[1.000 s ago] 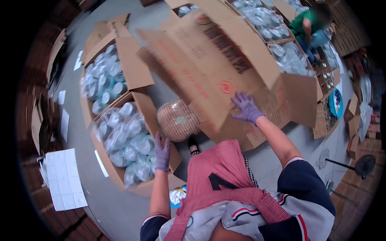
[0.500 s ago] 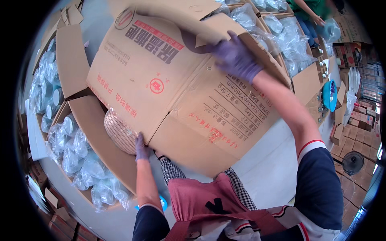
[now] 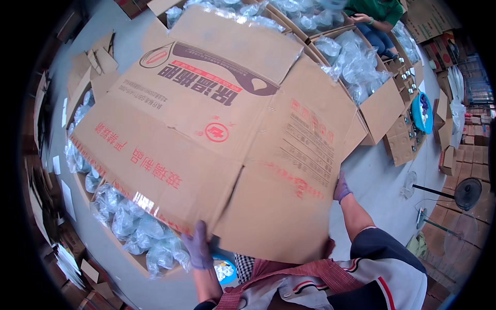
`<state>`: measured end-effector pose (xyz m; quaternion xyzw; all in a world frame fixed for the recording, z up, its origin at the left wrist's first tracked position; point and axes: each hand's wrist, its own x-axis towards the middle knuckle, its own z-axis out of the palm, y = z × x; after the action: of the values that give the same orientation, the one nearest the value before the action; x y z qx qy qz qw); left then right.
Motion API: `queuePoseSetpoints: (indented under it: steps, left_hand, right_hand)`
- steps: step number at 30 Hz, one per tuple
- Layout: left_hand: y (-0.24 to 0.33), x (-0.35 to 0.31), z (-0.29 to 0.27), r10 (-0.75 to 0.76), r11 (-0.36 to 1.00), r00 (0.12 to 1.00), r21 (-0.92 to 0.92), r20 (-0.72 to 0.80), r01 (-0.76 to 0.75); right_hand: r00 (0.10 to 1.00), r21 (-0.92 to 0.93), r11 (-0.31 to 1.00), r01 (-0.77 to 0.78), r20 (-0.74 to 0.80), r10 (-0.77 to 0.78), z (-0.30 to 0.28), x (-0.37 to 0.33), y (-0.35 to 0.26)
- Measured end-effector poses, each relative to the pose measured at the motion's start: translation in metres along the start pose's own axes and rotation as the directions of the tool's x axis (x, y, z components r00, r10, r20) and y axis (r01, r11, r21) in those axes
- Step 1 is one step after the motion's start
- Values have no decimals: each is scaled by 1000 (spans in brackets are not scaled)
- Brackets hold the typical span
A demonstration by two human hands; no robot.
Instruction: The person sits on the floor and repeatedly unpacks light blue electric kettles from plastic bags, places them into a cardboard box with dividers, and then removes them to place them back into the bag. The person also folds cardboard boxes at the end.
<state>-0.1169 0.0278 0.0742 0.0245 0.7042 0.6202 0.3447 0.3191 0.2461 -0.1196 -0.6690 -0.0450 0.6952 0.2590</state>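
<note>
A large brown cardboard box (image 3: pixel 222 170) with red and dark print spreads out in front of me, its flaps and a vertical fold visible. My left hand (image 3: pixel 199 247), in a purple glove, grips its near edge at the lower left, thumb on the front face. On the box's right edge, my right hand (image 3: pixel 342 188), also gloved, holds on with its fingers partly hidden behind the cardboard. Under the box's left side, an open carton holds several pieces wrapped in clear plastic bags (image 3: pixel 124 219).
Open cartons of bagged pieces (image 3: pixel 351 62) stand beyond the box. A person in a green top (image 3: pixel 377 13) sits at the far right. A blue basin (image 3: pixel 423 114) and a fan (image 3: pixel 468 194) are on the right. Another blue basin (image 3: pixel 225 269) lies near my left forearm.
My right hand has gone from the far flap down to the box's right edge. The far flap has swung outward, and the box face now covers the patterned rounded thing seen earlier.
</note>
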Motion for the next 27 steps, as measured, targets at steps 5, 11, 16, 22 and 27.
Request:
queuePoseSetpoints:
  steps: [5,11,16,22,27]
  left_hand:
    - [97,-70,16,170,959,971,201,165,-202]
    - [185,-68,13,279,916,652,9,704,-402]
    - [221,-80,35,722,568,267,-327,639,-755]
    - [262,-89,42,825,468,152,-508,544,-723]
    - [291,-77,42,765,574,148,-559,627,-598]
  right_hand:
    - [965,0,966,259,50,-259,-25,-7,34]
    - [956,226,934,277,33,-291,-20,-101,13]
    - [949,317,911,264,81,-304,46,-197,-32]
    - [891,308,852,424,27,-453,97,-264,-63]
    - [847,320,808,494,33,-531,128,-283,-88]
